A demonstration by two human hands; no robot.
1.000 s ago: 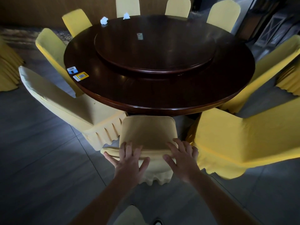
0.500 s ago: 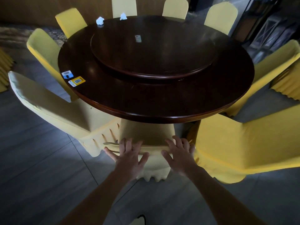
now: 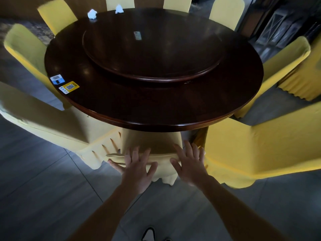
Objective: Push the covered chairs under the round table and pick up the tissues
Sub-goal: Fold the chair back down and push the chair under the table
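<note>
A dark round table (image 3: 173,117) with a raised turntable (image 3: 152,54) fills the middle. Directly in front of me stands a yellow covered chair (image 3: 154,143), its seat hidden under the table rim. My left hand (image 3: 135,169) and my right hand (image 3: 189,164) lie flat with spread fingers on the top of its backrest, holding nothing. Two crumpled white tissues sit at the table's far edge, one tissue (image 3: 92,14) to the left and another tissue (image 3: 119,9) beside it.
Several more yellow covered chairs ring the table: one chair (image 3: 52,126) angled out at left, another chair (image 3: 260,148) angled out at right. Two sticker cards (image 3: 68,86) lie on the left rim and a small card (image 3: 138,35) on the turntable. Grey tiled floor lies below.
The chair under my hands has slid further in beneath the table, and I have stepped closer. Both hands stayed flat on its backrest.
</note>
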